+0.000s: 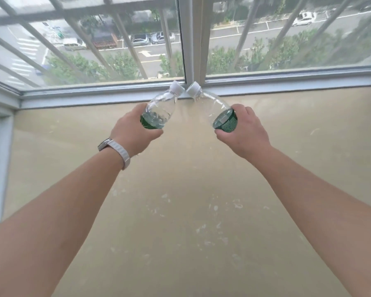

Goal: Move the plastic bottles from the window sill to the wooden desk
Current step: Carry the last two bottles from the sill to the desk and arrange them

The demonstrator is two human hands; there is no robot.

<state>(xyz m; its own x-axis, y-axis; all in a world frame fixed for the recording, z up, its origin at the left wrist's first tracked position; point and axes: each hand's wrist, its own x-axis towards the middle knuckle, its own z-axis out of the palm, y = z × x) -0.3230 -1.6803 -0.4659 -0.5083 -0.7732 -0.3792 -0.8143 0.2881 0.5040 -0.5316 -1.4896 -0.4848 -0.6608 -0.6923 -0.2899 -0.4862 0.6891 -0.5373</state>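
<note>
Two clear plastic bottles with white caps and green labels are held above the beige window sill (180, 211). My left hand (133, 131) grips the left bottle (161, 108) around its green label, and the bottle tilts up to the right. My right hand (244, 133) grips the right bottle (214, 110) around its label, tilted up to the left. The two caps nearly meet in front of the window frame's middle post. A white watch band sits on my left wrist. The wooden desk is not in view.
The window frame (201, 91) runs across the back of the sill, with glass and metal bars beyond it over a street far below. A side window frame (0, 146) bounds the sill on the left. White scuffs mark the sill's surface.
</note>
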